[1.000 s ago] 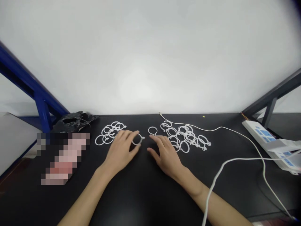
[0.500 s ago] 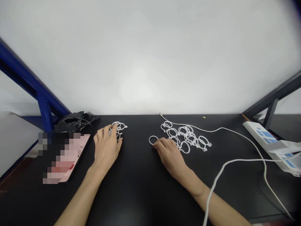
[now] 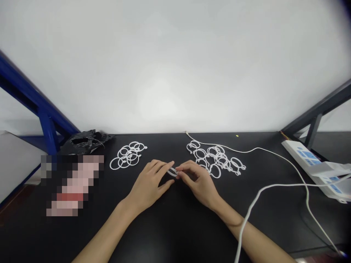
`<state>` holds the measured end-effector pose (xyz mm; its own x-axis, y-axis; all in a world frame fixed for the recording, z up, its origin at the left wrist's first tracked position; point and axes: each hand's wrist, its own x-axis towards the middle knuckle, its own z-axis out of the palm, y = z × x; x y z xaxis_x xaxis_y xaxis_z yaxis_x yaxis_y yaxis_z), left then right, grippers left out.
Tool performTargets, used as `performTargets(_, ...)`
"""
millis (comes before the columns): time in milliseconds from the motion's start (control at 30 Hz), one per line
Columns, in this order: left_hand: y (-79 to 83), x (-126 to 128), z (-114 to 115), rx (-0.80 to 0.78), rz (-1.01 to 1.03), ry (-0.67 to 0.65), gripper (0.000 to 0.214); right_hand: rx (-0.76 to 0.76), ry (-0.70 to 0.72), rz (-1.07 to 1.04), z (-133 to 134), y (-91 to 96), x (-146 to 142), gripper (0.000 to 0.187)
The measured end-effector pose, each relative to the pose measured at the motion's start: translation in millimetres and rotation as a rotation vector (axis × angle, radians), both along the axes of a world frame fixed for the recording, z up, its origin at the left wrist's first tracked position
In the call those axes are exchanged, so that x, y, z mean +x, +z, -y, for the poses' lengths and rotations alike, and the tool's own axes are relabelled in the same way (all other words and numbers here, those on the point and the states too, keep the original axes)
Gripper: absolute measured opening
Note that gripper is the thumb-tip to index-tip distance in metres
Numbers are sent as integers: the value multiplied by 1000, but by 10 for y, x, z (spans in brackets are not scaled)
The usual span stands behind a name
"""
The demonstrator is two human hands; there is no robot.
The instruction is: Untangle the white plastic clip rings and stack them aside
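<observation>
In front of me, my right hand pinches a white curtain ring between thumb and fingertips, holding it tilted. My left hand reaches in from the left, thumb and index finger apart on either side of that ring; whether they touch it I cannot tell. Farther left lies a loose cluster of overlapping white curtain rings. A larger pile of curtain rings, with small eyelets showing on some, lies beyond and right of my right hand, which hides part of its near edge.
A white cable runs behind the right pile; another stretch crosses over my right forearm. On the right sits a white power strip. Crumpled black plastic and a blurred-out pink patch are at left. A white wall backs the black table.
My left hand has left the left ring cluster and moved right, toward my right hand. The right hand has lifted the single ring from beside the right pile and turned it.
</observation>
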<state>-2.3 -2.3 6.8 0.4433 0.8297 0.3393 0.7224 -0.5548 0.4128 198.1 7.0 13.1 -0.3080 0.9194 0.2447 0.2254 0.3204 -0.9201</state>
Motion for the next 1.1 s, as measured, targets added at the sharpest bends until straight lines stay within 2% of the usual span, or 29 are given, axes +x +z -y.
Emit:
performTargets(133, -33, 34, -2, 15, -11, -2, 51, -61, -13, -31, 4, -6, -22, 11)
performTargets(300, -77, 102, 13, -10, -18, -35, 45, 206, -32, 173, 21, -35, -15, 6)
performTargets(467, -77, 93, 13, -57, -14, -81, 46, 385, 67, 323, 17, -82, 15, 14)
performTargets(600, -58, 83, 19, -66, -7, -91, 53, 354, 31, 253, 8, -118, 7, 12)
performTargets(700, -34, 100, 31, -93, 26, -75, 44, 305, -17, 215, 13, -123, -9, 13)
performTargets(800, -15, 98, 25, -132, 54, -50, 37, 319, -46, 264, 5, -109, -6, 8)
performTargets(833, -12, 82, 12, -126, 56, -31, 36, 338, -61, 308, -7, -101, 4, 7)
performTargets(900, -17, 20, -34, -68, 39, 53, 35, 403, -125, 442, -50, -86, 44, 20)
performTargets(1000, -51, -148, -150, 75, -53, 279, 36, 495, -322, 696, -139, -74, 141, 29)
performTargets(1100, -110, -336, -274, 164, -177, 472, 37, 490, -486, 907, -202, -74, 238, 30)
